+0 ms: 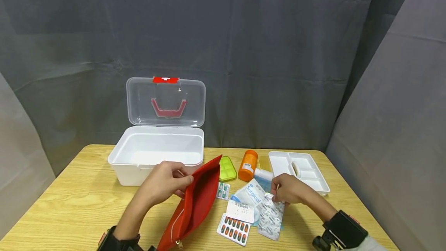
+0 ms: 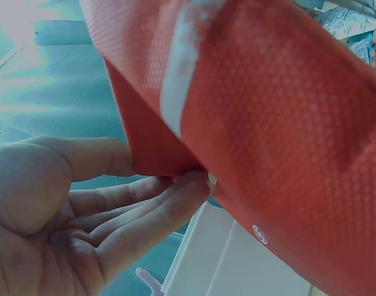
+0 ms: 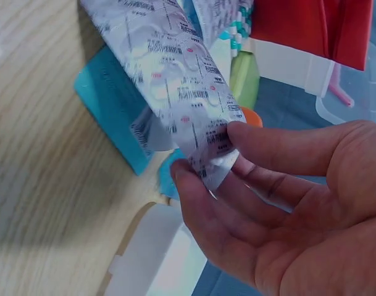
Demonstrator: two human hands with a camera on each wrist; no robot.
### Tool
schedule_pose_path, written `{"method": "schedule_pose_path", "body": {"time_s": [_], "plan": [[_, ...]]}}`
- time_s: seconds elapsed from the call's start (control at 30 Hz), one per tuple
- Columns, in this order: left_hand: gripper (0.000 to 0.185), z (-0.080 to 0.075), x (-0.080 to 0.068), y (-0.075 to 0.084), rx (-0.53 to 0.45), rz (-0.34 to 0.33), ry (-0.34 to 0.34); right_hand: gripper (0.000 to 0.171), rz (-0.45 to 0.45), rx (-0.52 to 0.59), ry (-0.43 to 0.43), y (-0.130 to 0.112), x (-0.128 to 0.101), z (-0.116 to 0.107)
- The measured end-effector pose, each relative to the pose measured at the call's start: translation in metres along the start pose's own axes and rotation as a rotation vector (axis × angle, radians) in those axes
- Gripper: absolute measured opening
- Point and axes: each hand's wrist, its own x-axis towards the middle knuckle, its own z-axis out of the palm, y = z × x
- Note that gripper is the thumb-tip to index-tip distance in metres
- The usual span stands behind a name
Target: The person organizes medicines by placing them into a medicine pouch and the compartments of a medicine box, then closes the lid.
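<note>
My left hand [image 1: 170, 183] pinches the upper edge of a red zip pouch [image 1: 195, 208], holding it open and tilted on the wooden table [image 1: 80, 204]. In the left wrist view the thumb and fingers [image 2: 175, 191] clamp the red pouch [image 2: 280, 123] fabric. My right hand [image 1: 287, 189] pinches one end of a silver blister strip [image 1: 271, 216]; the right wrist view shows the blister strip [image 3: 169, 74] between thumb and fingertips [image 3: 203, 169]. Under the strip lies a blue surgical mask packet [image 1: 251, 193]. A capsule blister card [image 1: 234, 229] lies close by.
An open white first-aid box [image 1: 156, 154] with a clear lid [image 1: 165, 103] stands behind the pouch. A green pill case [image 1: 227, 168], an orange bottle [image 1: 248, 165] and a white divided tray [image 1: 299, 169] lie at the back right. Grey cloth surrounds the table.
</note>
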Motion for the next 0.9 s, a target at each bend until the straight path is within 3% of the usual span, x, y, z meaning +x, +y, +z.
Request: {"method": "schedule_pose_path", "body": {"time_s": [0.17,0.37,0.6,0.9], "plan": [[0.016,0.001,0.001,0.000,-0.002,0.001,-0.004,0.014,0.009,0.049,-0.049,-0.005,0.000,-0.005],[0.016,0.001,0.001,0.000,-0.003,0.002,-0.009,0.003,-0.095,0.113,-0.093,-0.013,0.001,-0.016],[0.016,0.001,0.000,-0.001,-0.002,0.000,-0.014,0.011,-0.132,0.182,0.025,-0.032,0.008,-0.031],[0.016,0.001,0.001,-0.001,0.015,-0.004,0.003,0.019,-0.152,0.310,0.144,-0.062,0.017,-0.030]]}}
